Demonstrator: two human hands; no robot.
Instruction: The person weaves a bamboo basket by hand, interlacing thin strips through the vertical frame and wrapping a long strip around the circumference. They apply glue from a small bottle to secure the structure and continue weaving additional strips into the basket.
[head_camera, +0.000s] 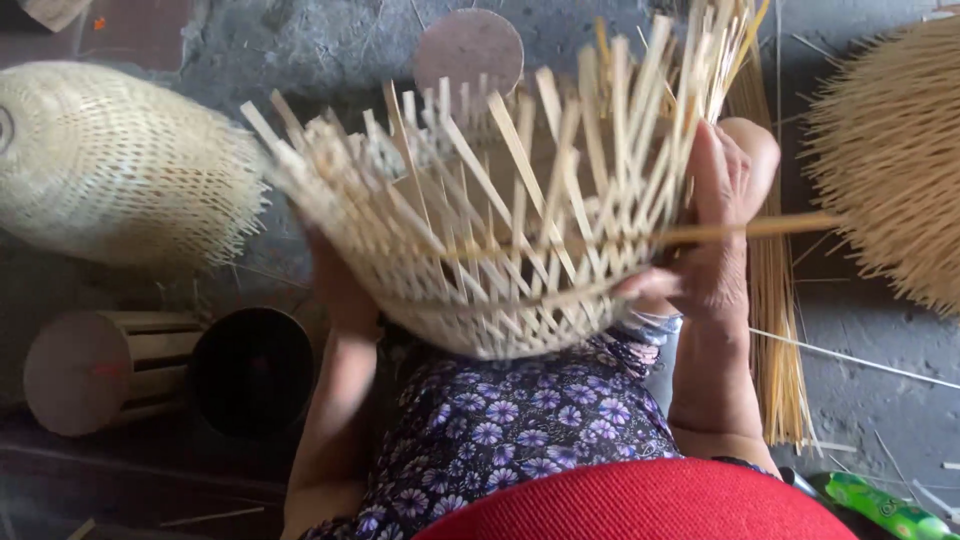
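A person seen from above sits on the floor (300, 40), weaving one half-made bamboo basket (470, 250) held over their lap. The basket lies tilted on its side at the centre of the view, its woven bottom toward the person's body and many loose upright strips fanning out away from them.

The right hand (715, 230) grips the basket's right edge, thumb and fingers closed on the weave and pinching one long thin bamboo strip (760, 228) that runs out sideways to the right. The left hand (335, 275) is mostly hidden behind the basket's left side; it seems to support the basket from underneath, but I cannot tell whether its fingers are curled or flat.

Two other woven pieces lie on the floor: one finished pale basket (110, 160) on its side at the upper left, and one bristly unfinished basket (895, 150) at the upper right edge. One bundle of straight bamboo strips (780, 350) lies just beside the right forearm. At lower left lie two cylinders side by side: one pale wooden mould (95, 370) and one dark round tube (255, 370). One round disc (470, 45) shows beyond the basket. One green packet (880, 505) sits at the bottom right corner. The person wears purple floral cloth and a red garment.
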